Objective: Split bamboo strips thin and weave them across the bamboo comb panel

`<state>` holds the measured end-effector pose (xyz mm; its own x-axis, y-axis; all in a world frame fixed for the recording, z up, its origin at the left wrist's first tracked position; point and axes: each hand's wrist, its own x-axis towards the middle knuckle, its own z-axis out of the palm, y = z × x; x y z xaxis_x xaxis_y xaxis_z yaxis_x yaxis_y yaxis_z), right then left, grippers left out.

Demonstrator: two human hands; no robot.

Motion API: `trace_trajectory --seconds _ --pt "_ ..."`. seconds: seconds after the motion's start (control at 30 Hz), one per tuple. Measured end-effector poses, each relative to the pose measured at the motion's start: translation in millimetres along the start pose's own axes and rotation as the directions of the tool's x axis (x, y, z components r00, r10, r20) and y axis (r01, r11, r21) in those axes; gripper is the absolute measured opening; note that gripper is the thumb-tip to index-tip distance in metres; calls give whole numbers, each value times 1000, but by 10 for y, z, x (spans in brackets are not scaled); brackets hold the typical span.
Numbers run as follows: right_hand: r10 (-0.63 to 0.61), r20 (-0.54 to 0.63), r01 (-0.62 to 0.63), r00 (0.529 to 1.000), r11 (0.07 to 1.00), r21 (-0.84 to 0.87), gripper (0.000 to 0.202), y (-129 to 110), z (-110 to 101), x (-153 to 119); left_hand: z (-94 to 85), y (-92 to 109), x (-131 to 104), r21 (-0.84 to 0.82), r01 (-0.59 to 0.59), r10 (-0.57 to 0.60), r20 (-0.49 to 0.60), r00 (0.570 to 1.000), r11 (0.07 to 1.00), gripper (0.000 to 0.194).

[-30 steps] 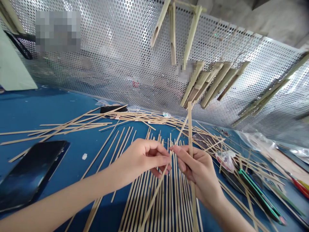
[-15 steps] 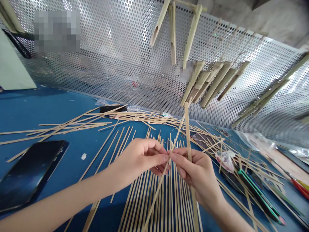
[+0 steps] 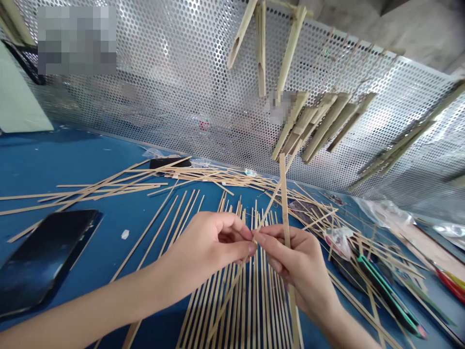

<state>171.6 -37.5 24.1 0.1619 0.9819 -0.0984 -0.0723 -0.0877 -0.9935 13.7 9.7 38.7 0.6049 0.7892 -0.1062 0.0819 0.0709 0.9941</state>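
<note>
Over a row of thin bamboo strips [image 3: 236,310] on the blue table, my two hands meet fingertip to fingertip. My left hand [image 3: 221,247] pinches a slanted thin strip [image 3: 271,203] between thumb and fingers. My right hand [image 3: 290,252] pinches the same strip close beside the left fingertips. A wider strip [image 3: 284,194] stands nearly upright in the view, passing behind the right thumb and through that hand. The slanted strip crosses this wider one near its top end.
A phone [image 3: 47,257] lies at the left. Loose strips [image 3: 218,177] cross the back of the table [image 3: 109,160], near a black case [image 3: 169,163]. At the right lie a green-black cutter [image 3: 388,291] and plastic bags [image 3: 339,242]. Bamboo pieces [image 3: 327,126] hang on perforated metal.
The slanted strip has tilted further, its upper end moving right and its lower end left. My left hand has shifted slightly downward. Both hands keep their pinch.
</note>
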Motion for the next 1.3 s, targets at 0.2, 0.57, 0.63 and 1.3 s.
trace_trajectory --seconds 0.2,0.57,0.63,1.3 --pt "-46 -15 46 999 998 -48 17 3 4 4 -1 -6 22 -76 -18 23 73 997 997 9" --pt "-69 -12 68 998 995 -78 17 25 20 11 -5 -117 47 -125 -15 30 118 993 992 13" --pt "-76 -17 74 997 993 -93 17 29 20 7 -1 -116 48 -150 19 -2 114 993 988 14" --pt "-111 -146 103 983 993 -62 10 69 0 -2 37 -31 16 -140 101 -85 116 990 985 19"
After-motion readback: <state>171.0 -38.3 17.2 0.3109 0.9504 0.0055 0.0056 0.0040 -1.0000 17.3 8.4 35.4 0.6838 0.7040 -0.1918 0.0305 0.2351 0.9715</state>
